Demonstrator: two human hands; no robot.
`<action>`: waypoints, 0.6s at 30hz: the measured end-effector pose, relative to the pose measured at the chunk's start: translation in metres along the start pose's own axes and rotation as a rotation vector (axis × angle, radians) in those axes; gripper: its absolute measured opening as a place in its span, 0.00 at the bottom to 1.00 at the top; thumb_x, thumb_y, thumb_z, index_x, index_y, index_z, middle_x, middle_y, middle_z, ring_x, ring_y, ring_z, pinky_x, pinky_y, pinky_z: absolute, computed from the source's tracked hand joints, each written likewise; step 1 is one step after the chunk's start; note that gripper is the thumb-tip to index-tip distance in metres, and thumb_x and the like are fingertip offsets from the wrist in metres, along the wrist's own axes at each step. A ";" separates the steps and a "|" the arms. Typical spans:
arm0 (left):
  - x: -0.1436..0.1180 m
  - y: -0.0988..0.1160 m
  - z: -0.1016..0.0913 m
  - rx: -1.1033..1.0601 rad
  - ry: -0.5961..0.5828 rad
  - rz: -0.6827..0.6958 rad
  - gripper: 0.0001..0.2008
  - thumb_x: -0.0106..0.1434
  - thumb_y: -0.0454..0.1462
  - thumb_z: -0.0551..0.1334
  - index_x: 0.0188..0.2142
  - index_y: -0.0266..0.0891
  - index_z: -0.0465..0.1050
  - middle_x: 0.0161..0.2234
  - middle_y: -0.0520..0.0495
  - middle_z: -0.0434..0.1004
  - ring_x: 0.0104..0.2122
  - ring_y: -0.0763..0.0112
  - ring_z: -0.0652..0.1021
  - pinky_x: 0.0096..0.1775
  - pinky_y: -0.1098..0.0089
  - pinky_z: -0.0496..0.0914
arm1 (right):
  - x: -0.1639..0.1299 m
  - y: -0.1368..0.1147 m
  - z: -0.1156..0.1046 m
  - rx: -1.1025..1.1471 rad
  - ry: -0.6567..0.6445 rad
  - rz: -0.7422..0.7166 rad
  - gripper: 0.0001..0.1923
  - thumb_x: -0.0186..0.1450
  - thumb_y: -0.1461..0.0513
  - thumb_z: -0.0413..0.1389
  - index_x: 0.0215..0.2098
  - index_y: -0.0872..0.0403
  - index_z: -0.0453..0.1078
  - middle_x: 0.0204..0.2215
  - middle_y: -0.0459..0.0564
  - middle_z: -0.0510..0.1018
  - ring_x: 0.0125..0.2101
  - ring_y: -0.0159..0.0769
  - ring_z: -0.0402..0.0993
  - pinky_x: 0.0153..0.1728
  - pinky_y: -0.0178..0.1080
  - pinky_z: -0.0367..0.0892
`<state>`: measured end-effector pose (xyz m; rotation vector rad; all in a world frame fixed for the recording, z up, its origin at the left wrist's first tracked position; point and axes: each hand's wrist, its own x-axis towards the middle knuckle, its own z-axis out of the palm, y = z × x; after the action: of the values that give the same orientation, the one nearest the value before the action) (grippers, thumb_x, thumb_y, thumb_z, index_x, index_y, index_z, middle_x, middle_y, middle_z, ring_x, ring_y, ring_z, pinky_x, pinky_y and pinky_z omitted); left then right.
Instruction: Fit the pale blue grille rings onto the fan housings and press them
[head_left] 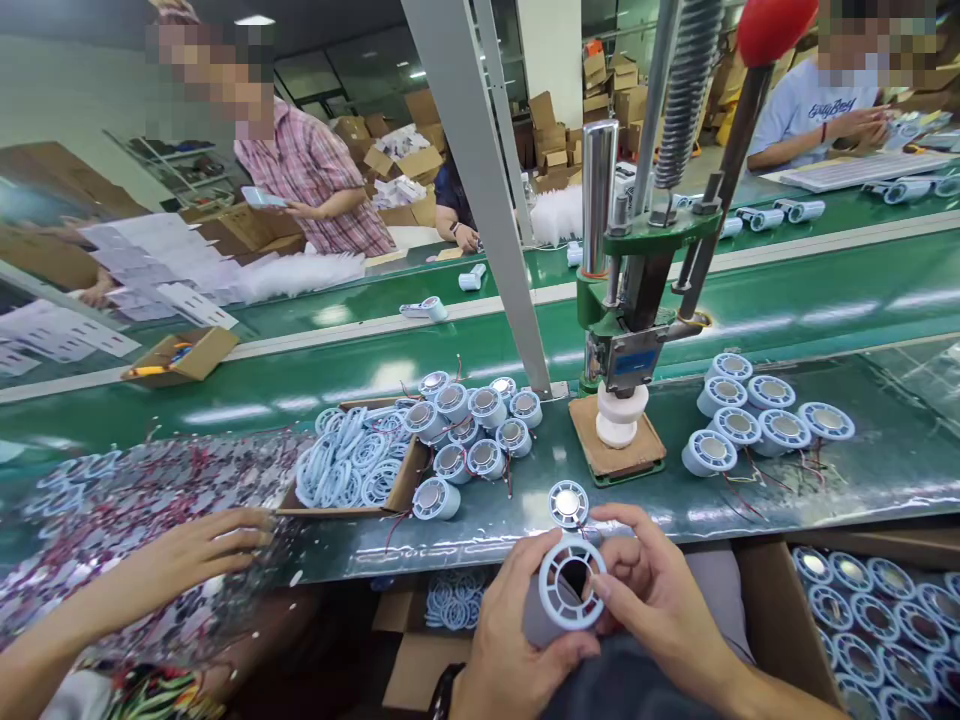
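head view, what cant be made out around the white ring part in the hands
- Ring part, head view: its back is covered by the left hand and right hand.
- Hole in its middle: dark, contents unreadable.
- Cardboard box beneath: cut off by the bottom edge.
- Wired pieces at far left: blurred.

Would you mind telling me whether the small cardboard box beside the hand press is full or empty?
Full: the small cardboard box lies open-topped on the bench, heaped to its brim with pale blue rings.
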<state>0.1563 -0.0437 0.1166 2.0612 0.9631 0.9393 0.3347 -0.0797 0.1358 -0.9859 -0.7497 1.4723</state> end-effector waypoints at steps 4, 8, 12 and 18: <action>0.012 0.011 -0.005 0.018 0.006 0.063 0.34 0.61 0.60 0.62 0.60 0.44 0.69 0.49 0.38 0.81 0.47 0.54 0.82 0.47 0.60 0.79 | 0.000 -0.002 -0.001 -0.002 -0.009 -0.004 0.30 0.62 0.49 0.66 0.54 0.49 0.58 0.24 0.38 0.72 0.20 0.26 0.71 0.23 0.29 0.69; 0.015 0.013 -0.004 -0.003 -0.004 0.067 0.34 0.61 0.61 0.61 0.59 0.45 0.69 0.49 0.40 0.81 0.47 0.56 0.82 0.48 0.61 0.78 | -0.001 -0.004 -0.002 0.022 -0.030 0.014 0.32 0.62 0.50 0.66 0.55 0.48 0.55 0.25 0.38 0.73 0.21 0.25 0.72 0.23 0.29 0.71; 0.015 0.013 -0.001 -0.044 -0.004 0.048 0.35 0.58 0.63 0.63 0.57 0.46 0.71 0.47 0.43 0.81 0.44 0.57 0.81 0.47 0.61 0.77 | -0.001 -0.005 -0.005 0.048 -0.072 0.049 0.33 0.62 0.49 0.66 0.56 0.49 0.55 0.25 0.38 0.75 0.20 0.25 0.73 0.22 0.28 0.70; 0.018 0.014 0.000 -0.092 0.025 0.033 0.35 0.54 0.64 0.64 0.53 0.46 0.73 0.43 0.45 0.81 0.42 0.59 0.81 0.45 0.63 0.78 | -0.001 -0.008 -0.010 0.081 -0.075 0.027 0.28 0.69 0.46 0.57 0.58 0.52 0.56 0.22 0.41 0.78 0.20 0.29 0.77 0.25 0.31 0.72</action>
<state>0.1700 -0.0359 0.1337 1.9981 0.8845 1.0106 0.3468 -0.0807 0.1387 -0.8865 -0.7273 1.5576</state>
